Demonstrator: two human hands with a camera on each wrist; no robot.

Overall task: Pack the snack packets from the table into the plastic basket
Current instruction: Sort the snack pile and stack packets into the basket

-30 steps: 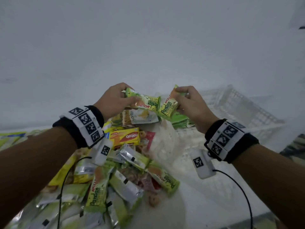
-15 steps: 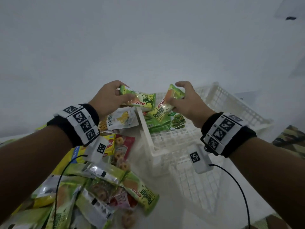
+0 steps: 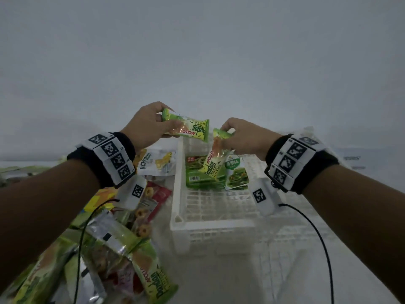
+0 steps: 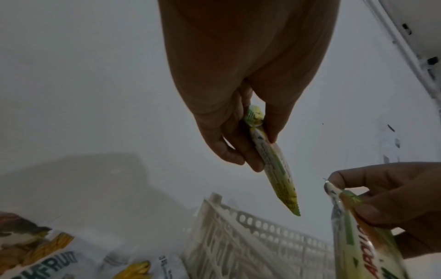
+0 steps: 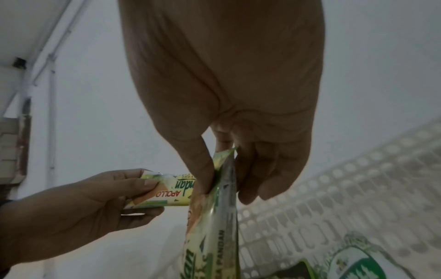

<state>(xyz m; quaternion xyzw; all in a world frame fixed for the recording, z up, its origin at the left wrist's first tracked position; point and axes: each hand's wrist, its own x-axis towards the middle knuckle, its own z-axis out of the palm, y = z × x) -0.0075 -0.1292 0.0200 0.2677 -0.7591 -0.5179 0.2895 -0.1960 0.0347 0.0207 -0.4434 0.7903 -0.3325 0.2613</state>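
Both hands have swung over from the heap toward the basket (image 3: 215,222) since a second ago. The right hand (image 3: 243,137), which held its Pandan cake (image 3: 213,159) level before, now pinches it by the top seam so it hangs upright over the basket's far end, just above the green packs (image 3: 197,176) and a white pouch (image 3: 236,174) already lying there at about 12 o'clock inside. The left hand (image 3: 145,126) grips a second cake (image 3: 188,129) by one end, held flat, poking over the basket's left rim at roughly 11 o'clock.

I'd say the right cake is about to be dropped in and the left one follows; two more packed, then.

Plenty remains. A jackfruit bag (image 3: 156,161) lies just outside the left wall, and the heap (image 3: 114,249) of foil and green packets sprawls at 7 to 9 o'clock on the table (image 3: 219,277). The hands are close together, so the two cakes could knock each other; the wrist cables (image 3: 315,233) dangle near the rim.
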